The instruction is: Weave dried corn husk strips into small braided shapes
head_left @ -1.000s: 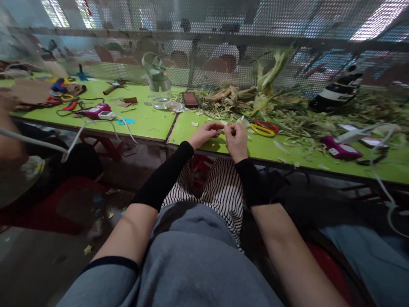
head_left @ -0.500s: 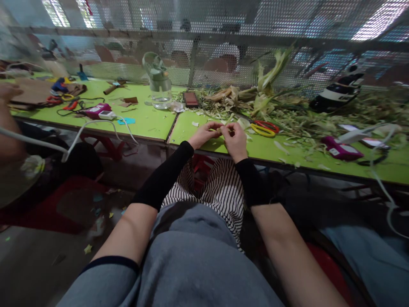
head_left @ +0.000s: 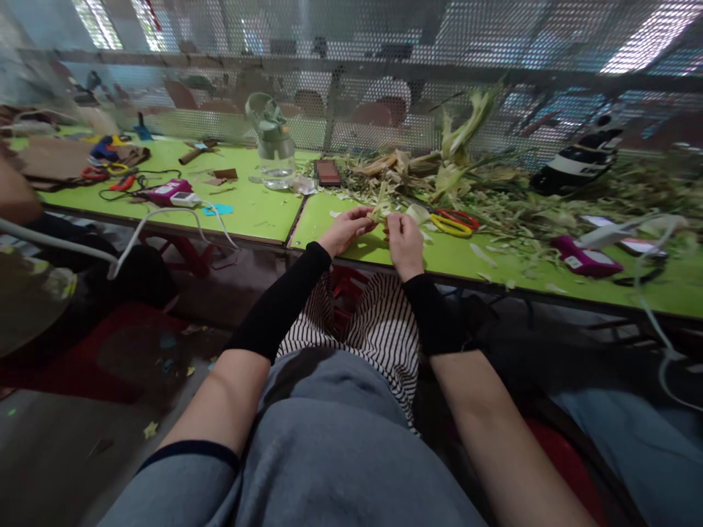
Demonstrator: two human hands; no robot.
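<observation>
My left hand (head_left: 345, 228) and my right hand (head_left: 404, 240) meet over the front edge of the green table (head_left: 258, 208). Both pinch a small pale-green strip of corn husk (head_left: 381, 212) held between their fingertips. The fingers of both hands are curled closed round it. Just beyond the hands lie yellow and red scissors (head_left: 453, 221). A heap of corn husks (head_left: 466, 179) spreads behind and to the right.
A clear jug with a green lid (head_left: 272, 143) and a phone (head_left: 328, 171) stand at the back. A magenta glue gun (head_left: 583, 256) lies on the right, another (head_left: 165, 192) with white cable on the left. A perforated metal screen (head_left: 384, 88) backs the table. Another person's arm (head_left: 16, 197) shows far left.
My hands have shifted slightly up and away, and the husk strip now stands out more plainly between the fingertips. The other person's arm at far left has moved.
</observation>
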